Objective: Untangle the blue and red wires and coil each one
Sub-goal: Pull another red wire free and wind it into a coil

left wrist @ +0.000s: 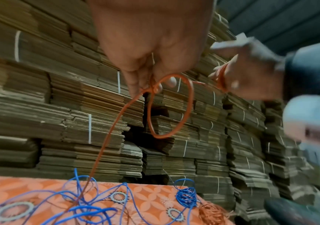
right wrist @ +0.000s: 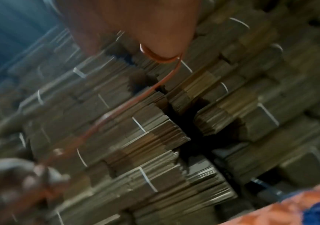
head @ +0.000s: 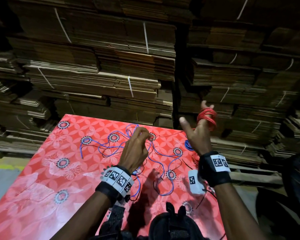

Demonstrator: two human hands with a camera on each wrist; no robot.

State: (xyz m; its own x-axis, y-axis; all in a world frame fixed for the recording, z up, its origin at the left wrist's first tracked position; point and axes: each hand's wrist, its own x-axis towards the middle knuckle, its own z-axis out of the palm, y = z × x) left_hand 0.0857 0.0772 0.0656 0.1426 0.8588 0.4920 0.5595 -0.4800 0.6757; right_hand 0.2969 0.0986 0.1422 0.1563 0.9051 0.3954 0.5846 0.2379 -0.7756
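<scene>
From the head view, the right hand [head: 200, 135] is raised at the far right edge of the desk [head: 33, 196], fingers spread upward with turns of the red wire [head: 207, 116] wound round them, while the left hand [head: 137, 149] hovers over the middle of the desk, fingertips pinched on the same wire. The blue wire [head: 100, 144] sprawls loose across the patterned cloth, with a small blue bundle [head: 187, 144] near the right wrist. In the left wrist view, the left hand [left wrist: 151, 50] pinches a red loop [left wrist: 171, 106], and the strand drops from there into the blue tangle [left wrist: 82, 202] below. The right wrist view is blurred; the red strand [right wrist: 135, 99] runs from the right hand's fingers [right wrist: 155, 47] down toward the left hand [right wrist: 28, 179]. To wind well, I judge the left hand should feed with light tension, shake out that loop before it tightens into a kink, and lift the red strand clear of the blue so each turn lies beside the last.
</scene>
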